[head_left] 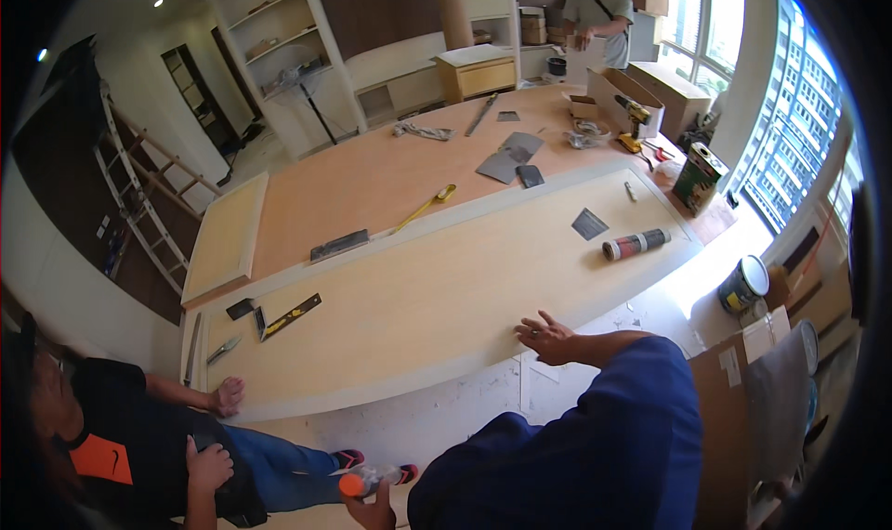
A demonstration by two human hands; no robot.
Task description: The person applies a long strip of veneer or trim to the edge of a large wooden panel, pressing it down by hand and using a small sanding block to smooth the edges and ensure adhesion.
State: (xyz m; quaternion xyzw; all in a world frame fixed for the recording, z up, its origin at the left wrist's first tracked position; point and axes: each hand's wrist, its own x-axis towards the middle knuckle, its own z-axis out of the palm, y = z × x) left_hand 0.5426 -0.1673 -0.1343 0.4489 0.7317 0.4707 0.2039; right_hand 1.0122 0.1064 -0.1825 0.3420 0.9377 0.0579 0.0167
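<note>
My left hand is closed around a clear plastic bottle with an orange cap, low in the view. Farther up, my right hand is spread open, its fingers over the near edge of a long pale wood panel with a whitish border. It holds nothing. Toward the panel's right end lie a dark roll of what looks like sandpaper and a grey square sheet. A black and yellow square rests at the left end, close to a utility knife.
A co-worker in black stands at left, one hand on the panel. Behind lie a tape measure, grey sheets and a cordless drill. A metal can, bucket, ladder and another person surround the table.
</note>
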